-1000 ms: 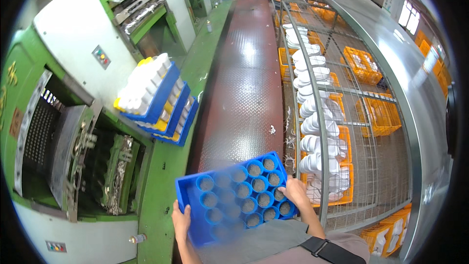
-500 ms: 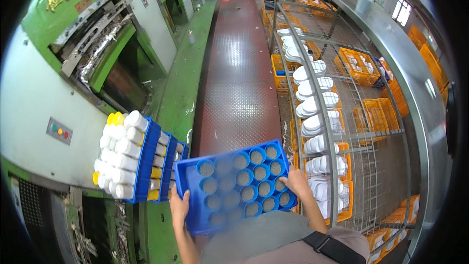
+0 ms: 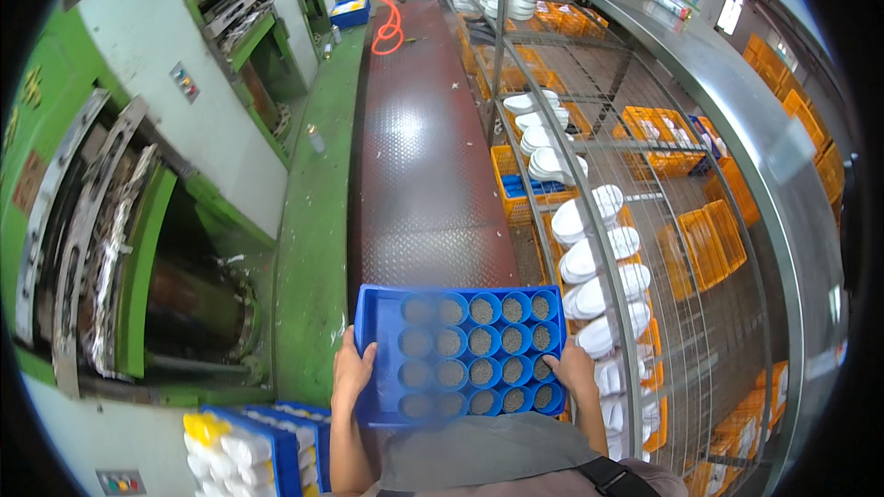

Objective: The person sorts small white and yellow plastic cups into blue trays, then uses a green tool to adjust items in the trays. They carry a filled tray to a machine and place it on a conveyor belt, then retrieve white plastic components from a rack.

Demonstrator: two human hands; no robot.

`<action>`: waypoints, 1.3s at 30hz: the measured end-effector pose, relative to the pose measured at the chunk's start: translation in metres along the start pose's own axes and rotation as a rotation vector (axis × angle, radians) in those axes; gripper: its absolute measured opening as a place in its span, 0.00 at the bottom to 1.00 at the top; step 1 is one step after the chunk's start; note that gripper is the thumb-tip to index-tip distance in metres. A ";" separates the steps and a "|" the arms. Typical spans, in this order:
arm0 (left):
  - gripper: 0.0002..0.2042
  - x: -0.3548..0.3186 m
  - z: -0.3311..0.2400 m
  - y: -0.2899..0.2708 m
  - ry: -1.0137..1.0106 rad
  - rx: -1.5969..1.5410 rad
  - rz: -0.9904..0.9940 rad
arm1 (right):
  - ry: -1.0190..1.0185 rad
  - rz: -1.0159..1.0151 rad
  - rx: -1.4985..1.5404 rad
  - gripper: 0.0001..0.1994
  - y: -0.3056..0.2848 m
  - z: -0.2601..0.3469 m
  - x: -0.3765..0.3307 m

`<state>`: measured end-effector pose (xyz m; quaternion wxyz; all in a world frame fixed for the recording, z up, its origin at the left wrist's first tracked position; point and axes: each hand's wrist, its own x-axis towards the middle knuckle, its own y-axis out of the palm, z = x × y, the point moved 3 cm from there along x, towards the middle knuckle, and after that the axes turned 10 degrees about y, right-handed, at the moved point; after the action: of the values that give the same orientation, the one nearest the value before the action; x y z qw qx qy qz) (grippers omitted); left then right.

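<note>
A blue plastic tray is held level in front of my waist. Rows of round blue cups sit in it, filled with grey granules; its left strip holds no cups. My left hand grips the tray's left edge, thumb over the rim. At the right edge my right hand grips it the same way, its thumb near the end cups. Fingers under the tray are hidden, and the cups left of the middle look blurred.
A red metal walkway runs ahead between a green ledge with green presses and a wire rack of white shoe soles. Blue crates of white rolls stand lower left. An orange hose hangs ahead.
My view has moved forward along the walkway, so the crates of white rolls slide toward the lower left. The tray, tilted before, is now level; both hands keep hold of it.
</note>
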<state>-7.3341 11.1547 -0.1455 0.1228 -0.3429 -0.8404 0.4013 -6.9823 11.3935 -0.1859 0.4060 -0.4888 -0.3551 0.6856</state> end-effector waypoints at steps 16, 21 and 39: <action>0.32 0.455 -0.140 0.062 -0.100 -0.038 -0.034 | -0.086 0.021 -0.050 0.26 -0.167 0.219 0.439; 0.30 0.624 -0.159 0.099 -0.076 -0.078 0.009 | -0.043 0.019 -0.029 0.26 -0.189 0.289 0.580; 0.29 1.169 -0.180 0.069 -0.082 -0.057 -0.067 | -0.184 0.075 0.022 0.26 -0.284 0.664 1.006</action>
<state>-8.0729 12.0803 -0.1617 0.0916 -0.3011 -0.8669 0.3865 -7.7525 12.3619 -0.1402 0.3511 -0.4324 -0.3645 0.7463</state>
